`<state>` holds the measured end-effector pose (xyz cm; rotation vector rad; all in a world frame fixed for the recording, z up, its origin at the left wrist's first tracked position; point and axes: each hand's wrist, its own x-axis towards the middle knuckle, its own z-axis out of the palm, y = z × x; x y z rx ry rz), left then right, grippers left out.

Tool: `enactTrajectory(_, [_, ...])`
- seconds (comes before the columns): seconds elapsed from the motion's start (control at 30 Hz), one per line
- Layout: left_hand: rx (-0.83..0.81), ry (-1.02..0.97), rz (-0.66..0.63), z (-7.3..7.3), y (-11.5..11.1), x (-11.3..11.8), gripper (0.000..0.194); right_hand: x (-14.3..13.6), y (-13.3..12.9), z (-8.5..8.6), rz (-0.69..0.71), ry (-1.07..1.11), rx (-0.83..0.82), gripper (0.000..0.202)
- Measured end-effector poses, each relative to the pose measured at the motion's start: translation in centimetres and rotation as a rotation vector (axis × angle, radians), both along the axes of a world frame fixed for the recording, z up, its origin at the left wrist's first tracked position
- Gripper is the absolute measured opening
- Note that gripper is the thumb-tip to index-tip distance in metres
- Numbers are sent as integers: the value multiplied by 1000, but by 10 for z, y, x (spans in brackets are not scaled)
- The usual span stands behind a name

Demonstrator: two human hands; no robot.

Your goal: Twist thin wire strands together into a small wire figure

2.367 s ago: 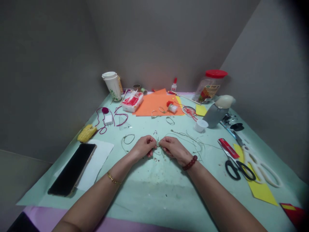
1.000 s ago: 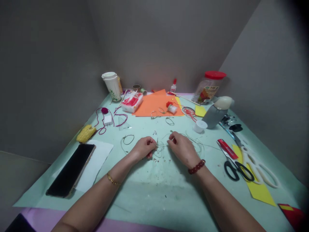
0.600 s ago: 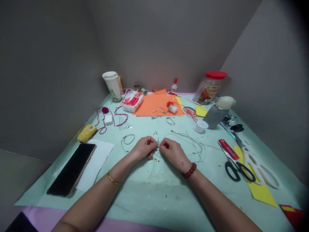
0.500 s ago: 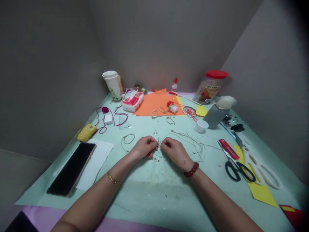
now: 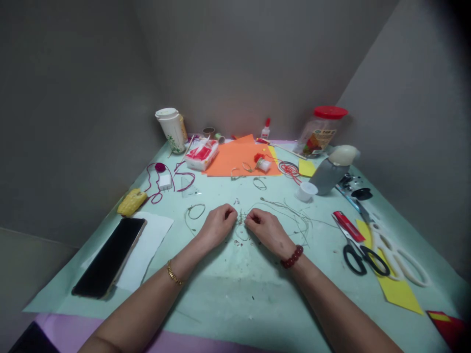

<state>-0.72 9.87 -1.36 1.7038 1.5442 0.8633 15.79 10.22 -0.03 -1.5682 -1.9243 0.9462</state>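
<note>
My left hand [image 5: 219, 224] and my right hand [image 5: 265, 228] face each other over the middle of the table, fingertips a short way apart. Both are closed in a pinch. Between them is a piece of thin greenish cord work [image 5: 241, 218], with a loop of cord hanging below it. The fingers of both hands meet its ends, and the grip points are small and partly hidden. Several loose thin cords [image 5: 294, 215] lie to the right of my right hand. A cord loop [image 5: 196, 211] rests left of my left hand. Tiny bits [image 5: 239, 242] are scattered beneath.
On the left lie a phone [image 5: 110, 257] and a yellow corn-shaped object [image 5: 132, 202]. Black-handled scissors [image 5: 364, 260], white-handled scissors [image 5: 401, 257] and a red lighter [image 5: 349, 226] are at right. A grey bottle [image 5: 329, 174], tissue pack [image 5: 202, 154] and orange paper [image 5: 235, 157] stand farther back.
My left hand has shifted slightly and its fingers have turned and closed more, leaving a little more of the cord work showing between the hands. My right hand has hardly moved.
</note>
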Motion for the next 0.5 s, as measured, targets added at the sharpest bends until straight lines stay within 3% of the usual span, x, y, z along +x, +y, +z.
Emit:
enactTrajectory(0.13, [-52,21,-21,-1,2,2,22,-1,0,-1,6,-20,30,15])
enactTrajectory(0.5, [-167,-148,-22,-12,5,1,13,-3,-1,6,-46,10,45,10])
